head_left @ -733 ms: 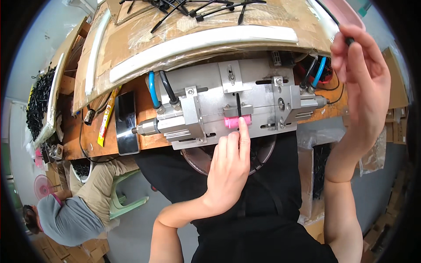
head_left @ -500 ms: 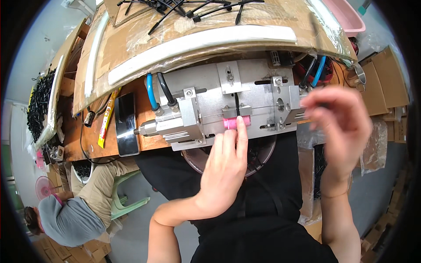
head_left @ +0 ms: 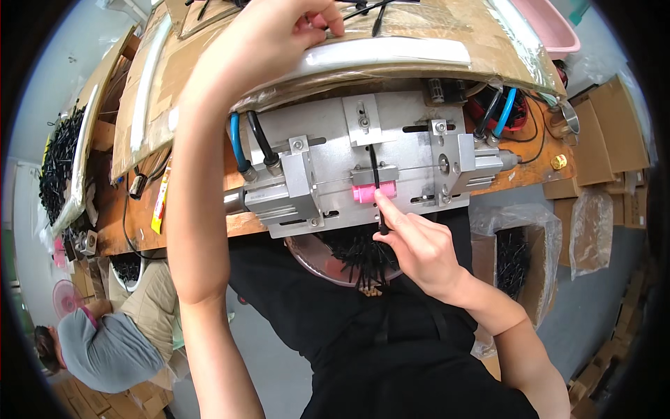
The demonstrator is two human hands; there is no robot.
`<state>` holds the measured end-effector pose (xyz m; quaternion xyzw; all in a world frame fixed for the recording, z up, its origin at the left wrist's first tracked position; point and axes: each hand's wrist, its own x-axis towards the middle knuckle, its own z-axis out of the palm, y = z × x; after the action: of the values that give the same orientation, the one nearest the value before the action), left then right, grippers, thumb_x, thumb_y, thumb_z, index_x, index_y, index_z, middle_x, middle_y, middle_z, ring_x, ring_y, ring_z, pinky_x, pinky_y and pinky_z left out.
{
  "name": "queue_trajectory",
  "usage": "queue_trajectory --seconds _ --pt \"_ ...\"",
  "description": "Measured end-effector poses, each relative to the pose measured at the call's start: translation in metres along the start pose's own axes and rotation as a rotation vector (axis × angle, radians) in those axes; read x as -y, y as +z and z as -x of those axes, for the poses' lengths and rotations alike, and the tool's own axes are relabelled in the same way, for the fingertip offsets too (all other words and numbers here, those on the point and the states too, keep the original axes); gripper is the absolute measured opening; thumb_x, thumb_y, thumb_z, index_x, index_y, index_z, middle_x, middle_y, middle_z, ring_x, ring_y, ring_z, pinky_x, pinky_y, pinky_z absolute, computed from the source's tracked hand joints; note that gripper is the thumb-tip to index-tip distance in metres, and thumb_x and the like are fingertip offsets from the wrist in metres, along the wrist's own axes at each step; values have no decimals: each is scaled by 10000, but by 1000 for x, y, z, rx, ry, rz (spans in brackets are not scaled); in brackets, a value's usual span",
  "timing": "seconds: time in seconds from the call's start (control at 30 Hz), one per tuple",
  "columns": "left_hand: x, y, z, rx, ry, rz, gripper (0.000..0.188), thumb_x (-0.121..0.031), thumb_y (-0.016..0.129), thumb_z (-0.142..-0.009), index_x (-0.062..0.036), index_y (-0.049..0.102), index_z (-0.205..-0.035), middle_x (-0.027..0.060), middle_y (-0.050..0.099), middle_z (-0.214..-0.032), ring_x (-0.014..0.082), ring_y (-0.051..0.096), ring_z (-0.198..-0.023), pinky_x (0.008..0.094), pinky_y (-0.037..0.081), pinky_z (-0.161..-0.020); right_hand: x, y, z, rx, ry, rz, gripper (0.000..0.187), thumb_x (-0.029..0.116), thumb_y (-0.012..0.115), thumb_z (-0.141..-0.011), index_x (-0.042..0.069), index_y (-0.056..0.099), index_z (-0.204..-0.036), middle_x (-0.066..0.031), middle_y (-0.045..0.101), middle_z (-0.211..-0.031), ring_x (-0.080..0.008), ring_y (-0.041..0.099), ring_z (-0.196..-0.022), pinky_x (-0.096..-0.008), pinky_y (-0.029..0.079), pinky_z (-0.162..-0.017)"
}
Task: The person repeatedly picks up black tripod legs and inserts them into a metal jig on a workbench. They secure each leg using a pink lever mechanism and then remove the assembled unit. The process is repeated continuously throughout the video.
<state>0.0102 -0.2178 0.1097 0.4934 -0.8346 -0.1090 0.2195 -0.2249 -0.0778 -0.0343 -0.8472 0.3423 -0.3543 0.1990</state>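
A thin black plastic stick (head_left: 375, 164) lies lengthwise across a small metal holder (head_left: 362, 174) and a pink block (head_left: 363, 193) in the middle of a metal fixture plate (head_left: 333, 150). My right hand (head_left: 429, 251) has its index fingertip on this stick at the pink block, while the thumb meets its lower end, which has a thicker tip. Up on the cardboard, my left hand (head_left: 296, 28) curls its fingers around the end of another black stick (head_left: 354, 12). My left forearm hides part of the cardboard and bench.
Metal cylinders with blue and black hoses flank the plate: a left cylinder (head_left: 283, 199) and a right one (head_left: 478, 167). Below the plate's edge sits a bowl (head_left: 314, 258) of black sticks on my lap. A lined box (head_left: 534, 272) stands right; a seated person (head_left: 118, 342) works left.
My left hand has left the pink block and reached up to the sticks on the cardboard. My right hand has come in from the right onto the stick at the block.
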Motion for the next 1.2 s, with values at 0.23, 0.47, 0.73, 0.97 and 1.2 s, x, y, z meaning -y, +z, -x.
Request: queue_trajectory --seconds 0.23,0.47,0.73,0.97,1.2 --pt "-16 33 74 -441 78 -141 332 59 609 -838 -55 656 -1145 102 609 -927 206 581 -803 301 477 -757 4 -58 -58 84 -174 172 409 120 731 -809 36 637 -1198 -71 659 -788 -250 657 -689 -349 541 -627" --pt "-109 128 158 -292 -122 -193 603 -30 681 -784 72 511 -1354 78 535 -911 196 528 -778 321 455 -735 -67 -99 -229 -114 -382 594 207 53 649 -864 27 683 -1066 -125 664 -942 -281 636 -895 -353 502 -811" --pt "-115 155 148 -196 -235 -284 670 4 654 -750 68 460 -1388 86 513 -945 214 512 -840 323 451 -752 -73 -111 -259 7 -367 456 152 67 698 -830 49 702 -981 -117 676 -937 -276 634 -922 -360 492 -812" --pt "-107 113 135 -129 -125 -189 597 -18 652 -768 53 507 -1343 107 514 -933 215 530 -846 317 468 -739 -57 -137 -239 3 -318 383 150 66 687 -846 40 708 -992 -106 704 -930 -256 649 -872 -350 504 -762" --pt "21 7 39 -363 -143 -335 185 -80 635 -888 -53 643 -1070 109 628 -920 252 606 -796 369 487 -741 -37 -103 -262 146 -392 386 115 54 687 -830 14 709 -935 -143 698 -855 -279 663 -839 -373 510 -756"
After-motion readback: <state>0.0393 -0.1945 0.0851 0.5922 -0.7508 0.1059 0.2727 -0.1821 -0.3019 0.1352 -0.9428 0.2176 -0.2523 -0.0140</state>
